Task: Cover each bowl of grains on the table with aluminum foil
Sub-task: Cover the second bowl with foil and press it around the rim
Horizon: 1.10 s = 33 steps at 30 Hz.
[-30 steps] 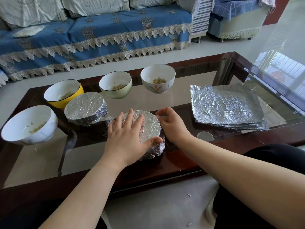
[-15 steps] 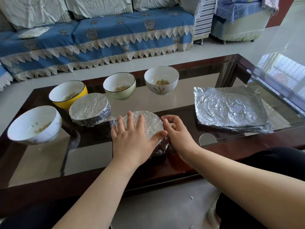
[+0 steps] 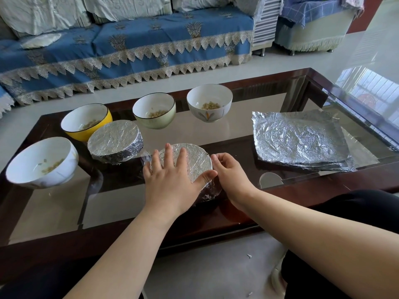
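Bowls done: one foil-covered bowl (image 3: 115, 141) sits finished near the yellow bowl. A second one, the near bowl (image 3: 194, 160), has foil over its top and down its sides, so it looks almost done.
Bowls left: four have no cover and show grains inside. They are the white bowl (image 3: 41, 162) at far left, the yellow bowl (image 3: 86, 121), the green bowl (image 3: 154, 111) and the flower bowl (image 3: 209, 102).
Left hand: the left hand (image 3: 170, 180) lies flat on top of the near bowl with fingers straight and spread, pressing the foil down.
Right hand: the right hand (image 3: 228, 173) has curled fingers at the right side of the near bowl. It seems to pinch the foil at the rim.
Foil: a pile of foil sheets (image 3: 300, 141) lies on the right of the tabletop (image 3: 54, 210), well apart from the bowls. It looks like enough for more bowls.
Edges: the near bowl stands close to the front edge of the tabletop. The white bowl is near the left edge.
Room: bare glass lies in front of the white bowl and between the near bowl and the foil sheets. The bowls in the back row stand close together, so a reach there needs care.
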Each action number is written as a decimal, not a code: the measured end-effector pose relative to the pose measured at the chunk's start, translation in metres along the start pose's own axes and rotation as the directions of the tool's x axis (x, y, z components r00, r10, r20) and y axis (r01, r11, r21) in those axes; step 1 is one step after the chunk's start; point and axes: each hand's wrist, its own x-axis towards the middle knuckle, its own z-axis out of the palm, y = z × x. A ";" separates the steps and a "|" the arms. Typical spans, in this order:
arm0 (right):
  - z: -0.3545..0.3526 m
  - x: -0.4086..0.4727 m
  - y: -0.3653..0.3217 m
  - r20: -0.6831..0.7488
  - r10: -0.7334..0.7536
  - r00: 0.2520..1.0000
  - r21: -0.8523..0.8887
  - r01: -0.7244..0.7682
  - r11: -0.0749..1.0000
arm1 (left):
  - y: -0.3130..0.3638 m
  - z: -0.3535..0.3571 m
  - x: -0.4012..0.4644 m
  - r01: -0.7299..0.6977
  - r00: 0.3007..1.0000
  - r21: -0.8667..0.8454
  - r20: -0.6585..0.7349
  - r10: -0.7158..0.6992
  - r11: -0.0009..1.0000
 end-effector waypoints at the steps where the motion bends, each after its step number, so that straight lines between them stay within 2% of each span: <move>1: 0.000 0.001 0.000 -0.002 0.001 1.000 -0.015 -0.001 1.000 | 0.000 0.000 0.000 0.001 1.000 -0.001 0.002 -0.001 1.000; 6: 0.000 0.005 0.002 -0.009 0.005 1.000 -0.035 -0.006 0.999 | -0.002 -0.001 -0.001 -0.002 1.000 -0.006 0.003 0.002 1.000; 10: 0.000 0.007 0.003 0.000 0.049 0.999 0.074 -0.048 0.996 | -0.001 -0.001 0.000 -0.004 1.000 -0.005 -0.001 0.004 1.000; 14: 0.001 0.007 0.003 -0.086 0.064 0.994 0.121 -0.053 0.991 | -0.002 0.000 0.000 -0.003 1.000 -0.009 -0.012 0.003 1.000; 17: 0.000 0.004 0.001 -0.164 0.009 0.986 0.024 -0.005 1.000 | -0.001 0.000 0.001 -0.003 1.000 -0.010 -0.009 0.003 1.000; 22: -0.001 0.003 -0.001 -0.190 -0.107 0.976 -0.209 0.066 0.976 | -0.001 0.000 0.000 0.001 1.000 -0.008 -0.008 -0.001 1.000; 25: -0.003 -0.002 -0.009 -0.143 -0.153 0.978 -0.332 0.098 0.938 | 0.000 -0.001 -0.001 0.005 1.000 -0.019 -0.004 -0.005 1.000; 30: -0.007 -0.017 -0.021 0.014 -0.233 0.972 -0.451 0.214 0.866 | 0.000 0.000 0.001 0.010 1.000 -0.022 -0.014 -0.010 1.000; 33: -0.007 -0.015 -0.024 0.044 -0.153 0.987 -0.440 0.157 0.884 | -0.001 0.000 0.002 0.007 1.000 -0.023 -0.009 -0.008 1.000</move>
